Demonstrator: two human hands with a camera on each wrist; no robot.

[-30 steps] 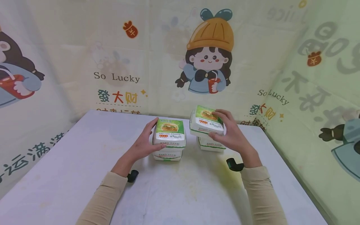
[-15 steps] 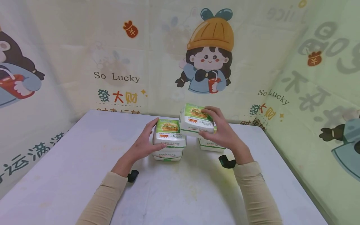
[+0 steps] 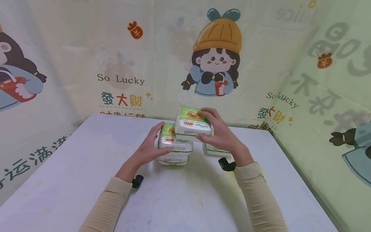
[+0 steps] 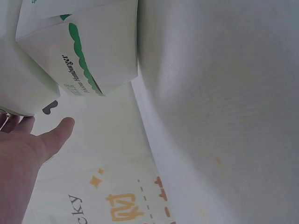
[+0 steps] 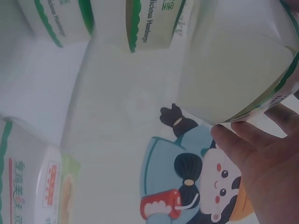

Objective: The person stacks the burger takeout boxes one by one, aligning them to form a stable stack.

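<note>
left hand spreads thumb and fingers around the upper box of a stack, likely to steady it; right hand pinches a burger box at one end, raised near the stack, presumably leaving its underside free.

on the head feed i get: raised burger box (my landmark) white, green top panel, brown burger picture, red label. stacked boxes lower left of it: same white/green, red label too. box lower right of it: white, green line. table below it: pale, faint yellowish stains. sleeves nearer than it: plain beige. backdrop behind it: cream. girl print above it: orange hat, blue top, red cup.
</note>
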